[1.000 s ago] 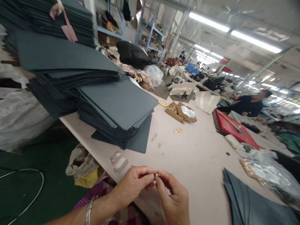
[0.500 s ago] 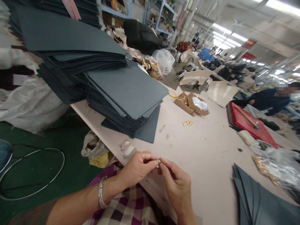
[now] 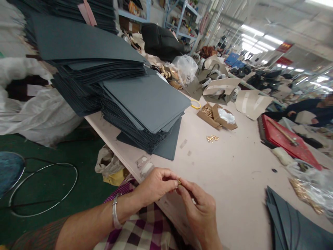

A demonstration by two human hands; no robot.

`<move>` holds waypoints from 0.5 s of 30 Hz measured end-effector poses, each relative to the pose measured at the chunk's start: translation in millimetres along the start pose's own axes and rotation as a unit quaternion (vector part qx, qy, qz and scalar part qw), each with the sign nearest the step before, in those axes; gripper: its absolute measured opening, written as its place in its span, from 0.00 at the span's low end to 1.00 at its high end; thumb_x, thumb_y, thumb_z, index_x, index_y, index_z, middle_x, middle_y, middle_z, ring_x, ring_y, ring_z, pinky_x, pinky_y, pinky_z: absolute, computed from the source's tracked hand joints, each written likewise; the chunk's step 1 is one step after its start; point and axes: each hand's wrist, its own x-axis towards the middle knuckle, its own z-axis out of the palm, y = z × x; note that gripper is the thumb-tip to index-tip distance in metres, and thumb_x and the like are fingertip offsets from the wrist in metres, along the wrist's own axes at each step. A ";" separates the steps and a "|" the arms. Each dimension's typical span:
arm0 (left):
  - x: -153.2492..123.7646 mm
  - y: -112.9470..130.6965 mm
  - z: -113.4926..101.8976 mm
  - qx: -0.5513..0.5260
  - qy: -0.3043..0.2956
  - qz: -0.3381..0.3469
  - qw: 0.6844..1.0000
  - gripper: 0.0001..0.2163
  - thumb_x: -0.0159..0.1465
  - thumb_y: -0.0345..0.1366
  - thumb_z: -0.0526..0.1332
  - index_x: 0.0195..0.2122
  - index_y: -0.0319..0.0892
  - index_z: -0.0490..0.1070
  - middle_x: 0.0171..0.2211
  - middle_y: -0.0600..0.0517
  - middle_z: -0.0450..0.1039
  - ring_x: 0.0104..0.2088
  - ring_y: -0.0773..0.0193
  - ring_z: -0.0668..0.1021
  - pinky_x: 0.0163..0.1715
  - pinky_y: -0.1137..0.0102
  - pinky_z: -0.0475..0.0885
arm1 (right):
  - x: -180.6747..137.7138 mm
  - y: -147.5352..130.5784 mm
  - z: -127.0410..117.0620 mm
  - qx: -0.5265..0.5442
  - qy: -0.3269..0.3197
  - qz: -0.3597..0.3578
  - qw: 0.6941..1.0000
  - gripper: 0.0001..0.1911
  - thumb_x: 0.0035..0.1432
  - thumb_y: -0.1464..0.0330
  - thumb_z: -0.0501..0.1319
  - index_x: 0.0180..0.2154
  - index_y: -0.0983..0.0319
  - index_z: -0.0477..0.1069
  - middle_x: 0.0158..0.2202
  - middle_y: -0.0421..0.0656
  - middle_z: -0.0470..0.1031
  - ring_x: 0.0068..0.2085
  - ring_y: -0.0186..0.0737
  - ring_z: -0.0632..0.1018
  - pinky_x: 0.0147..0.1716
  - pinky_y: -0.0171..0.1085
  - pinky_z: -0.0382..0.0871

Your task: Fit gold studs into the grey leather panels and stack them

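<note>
Close to the table's front edge, my left hand (image 3: 158,182) and my right hand (image 3: 200,205) meet fingertip to fingertip. Both are closed in a pinch on a small gold metal piece (image 3: 179,182), mostly covered by the fingers, so its exact kind cannot be made out. Farther back on the table (image 3: 229,170) lies a little pile of similar gold pieces (image 3: 212,139). Behind that pile, a small cardboard box (image 3: 205,116) holds more gold pieces, and its other part has white plastic in it.
Tall stacks of dark grey-green sheets (image 3: 145,100) stand at the left, overhanging one another. More dark sheets (image 3: 293,222) lie at the lower right. Beyond them are a plastic bag (image 3: 314,177) and a red board (image 3: 291,140) with a hammer (image 3: 282,131). Another person (image 3: 309,109) is at far right.
The whole view has shifted slightly, so the table's contents appear a little farther right. Both my hands keep pinching the gold piece, with only slight finger movement.
</note>
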 end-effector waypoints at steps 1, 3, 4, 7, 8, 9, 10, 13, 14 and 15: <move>-0.1 0.9 -0.8 -0.005 -0.004 -0.005 1.000 0.09 0.53 0.36 0.62 0.31 0.36 0.79 0.23 0.53 0.73 0.25 0.68 0.70 0.28 0.74 0.63 | 1.1 -0.6 -0.3 0.003 -0.003 -0.006 1.000 0.12 0.60 0.74 0.61 0.45 0.59 0.77 0.35 0.40 0.81 0.33 0.32 0.81 0.34 0.27 0.75; -0.3 2.7 -2.9 -0.016 -0.016 -0.010 1.000 0.10 0.53 0.37 0.63 0.31 0.36 0.78 0.24 0.52 0.74 0.25 0.68 0.70 0.29 0.73 0.64 | 3.3 -0.9 -0.2 0.020 -0.005 -0.015 1.000 0.13 0.61 0.75 0.60 0.46 0.58 0.76 0.34 0.39 0.81 0.32 0.32 0.81 0.34 0.26 0.75; -0.2 3.4 -4.0 -0.020 -0.023 -0.011 0.999 0.11 0.53 0.38 0.63 0.32 0.36 0.78 0.25 0.52 0.74 0.25 0.68 0.70 0.29 0.73 0.65 | 4.4 -0.5 0.4 0.033 -0.005 -0.016 0.999 0.13 0.61 0.75 0.60 0.46 0.57 0.76 0.34 0.39 0.81 0.32 0.31 0.81 0.33 0.26 0.74; 0.9 2.9 -7.0 -0.018 -0.049 0.002 0.999 0.13 0.55 0.40 0.63 0.34 0.36 0.79 0.29 0.50 0.74 0.27 0.67 0.71 0.29 0.73 0.66 | 7.8 3.0 4.6 0.068 -0.010 -0.017 0.997 0.13 0.61 0.75 0.60 0.45 0.56 0.77 0.32 0.38 0.81 0.31 0.31 0.81 0.32 0.26 0.74; 1.6 1.9 -7.7 -0.014 -0.060 0.009 0.998 0.13 0.56 0.41 0.63 0.36 0.36 0.79 0.30 0.50 0.73 0.27 0.67 0.71 0.29 0.73 0.66 | 8.9 4.5 6.7 0.076 -0.009 -0.020 0.997 0.13 0.61 0.75 0.60 0.44 0.56 0.77 0.31 0.38 0.80 0.30 0.31 0.80 0.31 0.26 0.74; 2.3 0.5 -8.3 -0.013 -0.066 0.017 0.998 0.14 0.57 0.42 0.62 0.37 0.37 0.79 0.31 0.51 0.71 0.27 0.68 0.71 0.29 0.73 0.67 | 9.8 6.0 9.1 0.083 -0.006 -0.025 0.996 0.13 0.61 0.75 0.60 0.44 0.56 0.77 0.31 0.38 0.80 0.30 0.31 0.80 0.31 0.26 0.74; 3.1 -1.0 -8.8 -0.016 -0.069 0.022 0.997 0.14 0.57 0.43 0.63 0.37 0.38 0.79 0.32 0.52 0.69 0.27 0.68 0.71 0.29 0.73 0.67 | 10.6 7.2 11.5 0.091 0.000 -0.030 0.995 0.13 0.61 0.76 0.60 0.44 0.57 0.77 0.30 0.38 0.80 0.29 0.31 0.80 0.31 0.26 0.74; 4.2 -4.0 -9.8 -0.034 -0.058 0.019 0.998 0.13 0.56 0.43 0.64 0.35 0.39 0.79 0.31 0.53 0.67 0.27 0.68 0.70 0.28 0.73 0.67 | 12.4 8.6 17.2 0.114 0.018 -0.043 0.992 0.14 0.60 0.76 0.60 0.43 0.57 0.77 0.30 0.38 0.80 0.29 0.32 0.80 0.30 0.26 0.74; 4.2 -4.1 -10.0 -0.033 -0.055 0.016 0.998 0.12 0.56 0.43 0.65 0.34 0.39 0.79 0.31 0.53 0.68 0.28 0.68 0.70 0.29 0.73 0.67 | 13.1 8.4 18.2 0.118 0.023 -0.049 0.992 0.14 0.59 0.77 0.60 0.43 0.57 0.77 0.29 0.38 0.80 0.28 0.32 0.80 0.30 0.26 0.74; 4.1 -3.9 -10.2 -0.030 -0.054 0.015 0.998 0.12 0.56 0.43 0.65 0.33 0.39 0.79 0.31 0.52 0.69 0.28 0.67 0.70 0.29 0.73 0.67 | 13.9 7.9 18.5 0.118 0.029 -0.056 0.991 0.13 0.59 0.77 0.60 0.43 0.57 0.77 0.29 0.38 0.79 0.28 0.31 0.80 0.30 0.25 0.74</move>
